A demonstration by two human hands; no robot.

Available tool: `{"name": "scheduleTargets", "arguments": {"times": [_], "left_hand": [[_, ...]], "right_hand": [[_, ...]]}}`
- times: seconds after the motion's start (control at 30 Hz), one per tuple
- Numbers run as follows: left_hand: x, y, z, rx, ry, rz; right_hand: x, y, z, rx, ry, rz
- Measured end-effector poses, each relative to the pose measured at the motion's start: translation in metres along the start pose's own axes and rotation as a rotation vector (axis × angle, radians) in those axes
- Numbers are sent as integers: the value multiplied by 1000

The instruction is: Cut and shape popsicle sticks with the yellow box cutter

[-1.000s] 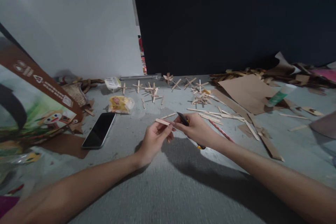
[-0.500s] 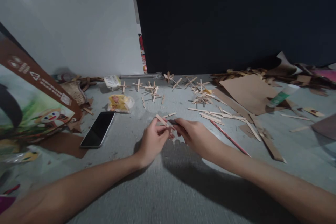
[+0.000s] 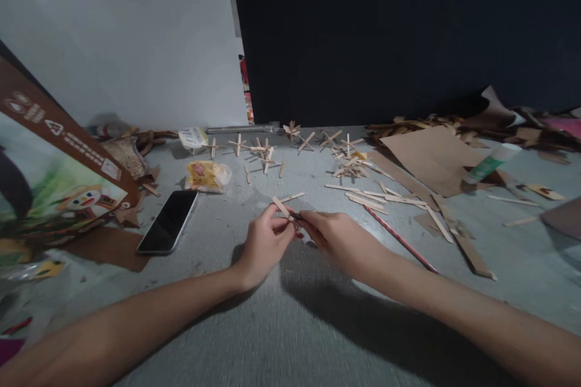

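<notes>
My left hand is closed on a flat wooden craft stick, pinched between thumb and fingers and pointing up and left. My right hand wraps round a utility knife; only its dark front end shows, against the stick close to my left fingertips. The rest of the knife is hidden by my fingers. Just beyond my hands another craft stick lies on the grey table. A red pencil lies right of my right hand, beside a spread of loose craft sticks.
Several crossed-stick pieces stand toward the back. At left are a phone, a yellow packet and a printed bag. At right lie brown cardboard, a glue stick and scraps. A black panel rises behind.
My right hand has turned the knife, bringing its front end down against the stick. In my left hand the stick has tilted more upright. The pencil is more exposed.
</notes>
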State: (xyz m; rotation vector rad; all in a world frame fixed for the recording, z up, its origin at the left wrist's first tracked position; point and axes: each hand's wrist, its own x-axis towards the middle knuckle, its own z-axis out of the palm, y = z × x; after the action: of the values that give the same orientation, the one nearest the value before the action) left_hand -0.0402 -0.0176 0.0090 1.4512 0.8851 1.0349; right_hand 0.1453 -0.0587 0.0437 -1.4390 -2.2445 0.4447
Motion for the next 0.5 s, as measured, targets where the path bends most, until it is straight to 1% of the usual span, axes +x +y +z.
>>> {"name": "scheduleTargets", "arguments": {"times": [0.13, 0.23, 0.33, 0.5], "left_hand": [[-1, 1, 0, -1, -8, 6], [-1, 2, 0, 18, -8, 17], [-2, 2, 0, 73, -4, 34], [-4, 1, 0, 198, 3, 83]], "right_hand": [[-1, 0, 1, -52, -3, 9], [-2, -2, 3, -142, -13, 11], [-3, -6, 4, -235, -31, 31], [-6, -18, 0, -329, -99, 72]]}}
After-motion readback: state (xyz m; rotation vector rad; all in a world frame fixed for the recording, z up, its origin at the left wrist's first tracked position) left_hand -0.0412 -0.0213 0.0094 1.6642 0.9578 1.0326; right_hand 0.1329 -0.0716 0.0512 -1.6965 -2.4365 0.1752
